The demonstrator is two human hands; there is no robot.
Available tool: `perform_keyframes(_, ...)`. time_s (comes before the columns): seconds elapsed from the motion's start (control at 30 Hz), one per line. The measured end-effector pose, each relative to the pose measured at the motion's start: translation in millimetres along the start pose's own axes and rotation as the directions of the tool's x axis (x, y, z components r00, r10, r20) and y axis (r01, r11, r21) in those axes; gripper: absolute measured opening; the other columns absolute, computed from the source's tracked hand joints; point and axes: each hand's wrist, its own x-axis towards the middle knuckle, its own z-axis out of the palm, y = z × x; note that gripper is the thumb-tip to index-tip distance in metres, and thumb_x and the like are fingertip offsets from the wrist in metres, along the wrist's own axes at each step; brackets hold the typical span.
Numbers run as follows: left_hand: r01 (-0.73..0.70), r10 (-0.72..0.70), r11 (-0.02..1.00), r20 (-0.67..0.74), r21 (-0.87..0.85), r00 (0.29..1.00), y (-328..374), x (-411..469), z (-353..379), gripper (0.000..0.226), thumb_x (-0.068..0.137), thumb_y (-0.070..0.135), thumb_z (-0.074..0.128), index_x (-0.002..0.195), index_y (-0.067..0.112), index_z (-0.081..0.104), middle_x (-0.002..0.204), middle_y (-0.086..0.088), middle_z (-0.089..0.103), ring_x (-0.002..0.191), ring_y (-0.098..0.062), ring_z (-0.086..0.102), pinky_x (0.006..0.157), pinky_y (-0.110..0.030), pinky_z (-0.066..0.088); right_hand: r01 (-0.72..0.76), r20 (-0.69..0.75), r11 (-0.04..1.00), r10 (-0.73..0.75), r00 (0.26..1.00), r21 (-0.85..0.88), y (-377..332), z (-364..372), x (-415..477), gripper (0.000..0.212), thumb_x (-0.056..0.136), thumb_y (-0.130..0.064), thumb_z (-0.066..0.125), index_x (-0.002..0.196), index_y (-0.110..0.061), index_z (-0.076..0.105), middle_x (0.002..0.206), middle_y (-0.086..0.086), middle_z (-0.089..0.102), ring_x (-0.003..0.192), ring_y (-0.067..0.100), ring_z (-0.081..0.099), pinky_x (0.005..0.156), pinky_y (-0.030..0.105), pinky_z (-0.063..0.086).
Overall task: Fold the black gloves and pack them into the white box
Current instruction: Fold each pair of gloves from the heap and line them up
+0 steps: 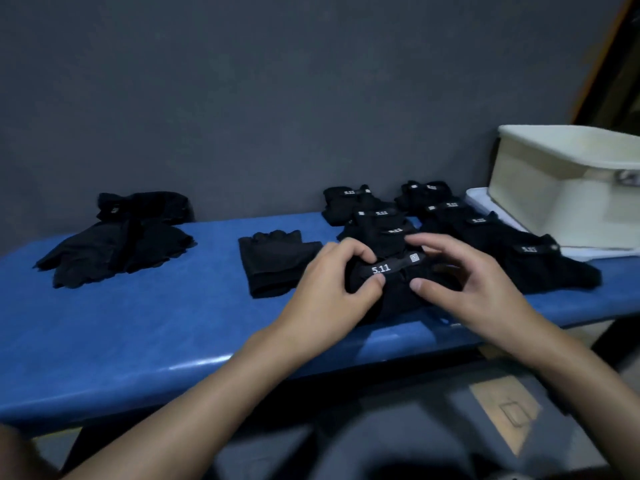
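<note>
A black glove (398,289) with a "5.11" wrist strap lies on the blue table (138,334) in front of me. My left hand (332,289) grips its left side, thumb on the strap. My right hand (474,282) pinches the right side with thumb and curled fingers. The white box (554,188) stands at the far right on a white lid. Its inside is hidden. A single fingerless glove (277,265) lies flat to the left of my hands. Several folded gloves (450,223) sit in rows between my hands and the box.
A loose pile of unfolded black gloves (117,244) lies at the table's left. A grey wall (277,98) runs right behind the table. The table's front edge is close below my wrists, with floor and a grey stool beneath.
</note>
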Motion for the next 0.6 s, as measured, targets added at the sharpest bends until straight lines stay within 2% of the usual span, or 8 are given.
perform_keyframes(0.1, 0.013, -0.014, 1.000, 0.058, 0.023, 0.998, 6, 14, 27, 0.019, 0.088, 0.028, 0.069, 0.097, 0.035, 0.055, 0.102, 0.010, 0.056, 0.091, 0.004, 0.051, 0.075, -0.005, 0.035, -0.040, -0.031, 0.988, 0.035, 0.999, -0.149, 19, -21, -5, 0.047, 0.079, -0.001, 0.076, 0.111, -0.034, 0.065, 0.111, -0.020, 0.067, 0.109, -0.008, 0.058, 0.095, 0.007, 0.038)
perform_keyframes(0.17, 0.005, -0.010, 0.998, 0.080, 0.062, 0.997, 5, 19, 39, 0.017, 0.089, 0.029, 0.068, 0.099, 0.033, 0.055, 0.098, 0.011, 0.053, 0.089, 0.000, 0.051, 0.074, -0.007, 0.036, -0.074, -0.033, 0.973, 0.069, 0.997, -0.220, 31, -27, -7, 0.046, 0.079, -0.006, 0.078, 0.112, -0.036, 0.065, 0.115, -0.016, 0.066, 0.110, -0.004, 0.058, 0.096, 0.009, 0.039)
perform_keyframes(0.27, -0.042, 0.030, 0.987, 0.083, 0.154, 0.996, 0, 18, 46, 0.017, 0.089, 0.035, 0.066, 0.102, 0.033, 0.055, 0.095, 0.015, 0.051, 0.089, -0.007, 0.052, 0.077, -0.015, 0.039, -0.082, -0.017, 0.957, 0.081, 0.997, -0.278, 43, -27, -7, 0.045, 0.080, -0.008, 0.077, 0.119, -0.029, 0.066, 0.117, -0.011, 0.064, 0.109, 0.002, 0.058, 0.097, 0.011, 0.040)
perform_keyframes(0.37, -0.110, 0.100, 0.955, 0.050, 0.275, 0.994, -6, 16, 49, 0.022, 0.089, 0.040, 0.065, 0.107, 0.030, 0.059, 0.100, 0.013, 0.051, 0.099, -0.012, 0.049, 0.091, -0.030, 0.042, -0.040, 0.001, 0.949, 0.042, 0.999, -0.313, 49, -25, -5, 0.047, 0.082, -0.007, 0.075, 0.123, -0.025, 0.064, 0.122, -0.010, 0.059, 0.116, 0.002, 0.055, 0.104, 0.021, 0.042)
perform_keyframes(0.47, -0.171, 0.183, 0.921, -0.001, 0.351, 0.983, -8, 14, 51, 0.031, 0.087, 0.042, 0.066, 0.112, 0.024, 0.063, 0.111, 0.008, 0.047, 0.106, -0.015, 0.047, 0.095, -0.031, 0.042, -0.049, 0.004, 0.928, 0.054, 0.999, -0.369, 52, -26, -4, 0.045, 0.083, -0.009, 0.074, 0.125, -0.024, 0.065, 0.130, -0.007, 0.054, 0.122, 0.008, 0.052, 0.106, 0.031, 0.043)
perform_keyframes(0.6, -0.183, 0.191, 0.926, 0.008, 0.331, 0.981, -8, 14, 53, 0.035, 0.087, 0.043, 0.066, 0.116, 0.021, 0.064, 0.112, 0.009, 0.050, 0.106, -0.014, 0.047, 0.096, -0.035, 0.044, -0.068, -0.002, 0.898, 0.074, 0.997, -0.434, 54, -31, -5, 0.043, 0.085, -0.010, 0.072, 0.126, -0.022, 0.065, 0.133, -0.006, 0.052, 0.122, 0.012, 0.052, 0.106, 0.039, 0.044)
